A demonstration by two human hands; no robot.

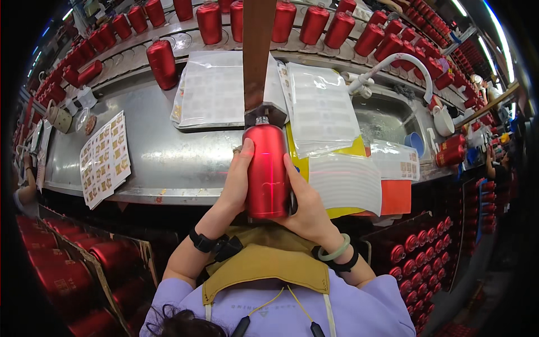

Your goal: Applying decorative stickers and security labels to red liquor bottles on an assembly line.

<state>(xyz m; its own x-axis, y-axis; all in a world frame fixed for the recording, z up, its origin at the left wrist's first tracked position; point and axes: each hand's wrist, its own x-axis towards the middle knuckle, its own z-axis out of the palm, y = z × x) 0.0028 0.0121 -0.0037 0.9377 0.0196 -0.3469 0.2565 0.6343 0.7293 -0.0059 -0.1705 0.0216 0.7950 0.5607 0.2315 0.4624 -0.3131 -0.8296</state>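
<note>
2 hands on 1 red bottle [267, 171]: left hand [237, 182] and right hand [306, 205], approx. 1 each side, w/ 1 black strap on the left wrist, 1 black strap plus 1 green bangle [336, 249] on the right. On the steel bench [168, 163]: 1 sticker sheet [105, 157], 2 clear bags of papers [216, 90], 1 white tap [396, 64], 1 blue cup [414, 143], 1 white jug [443, 121], 1 lone red bottle [161, 63] standing by the bags. Red bottles on the curved rack behind [314, 25] and in the boxes below: too many to count, dozens at least.
</note>
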